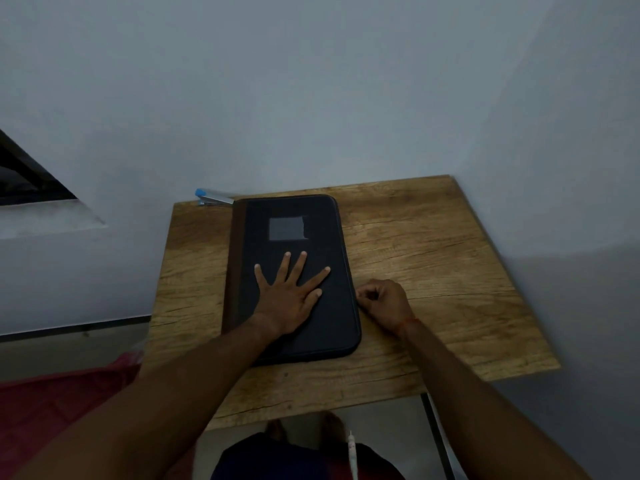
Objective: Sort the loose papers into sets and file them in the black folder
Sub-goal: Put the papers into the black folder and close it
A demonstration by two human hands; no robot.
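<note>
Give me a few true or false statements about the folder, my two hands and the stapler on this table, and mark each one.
1. The black folder lies closed on the wooden table. True.
2. The left hand is balled into a fist on the folder. False: it lies flat on the cover with its fingers spread.
3. The right hand is at the folder's right edge with its fingers curled. True.
4. The blue stapler sits on top of the folder. False: it lies on the table by the folder's far left corner.
5. Loose papers are spread across the table. False: none are visible.
</note>
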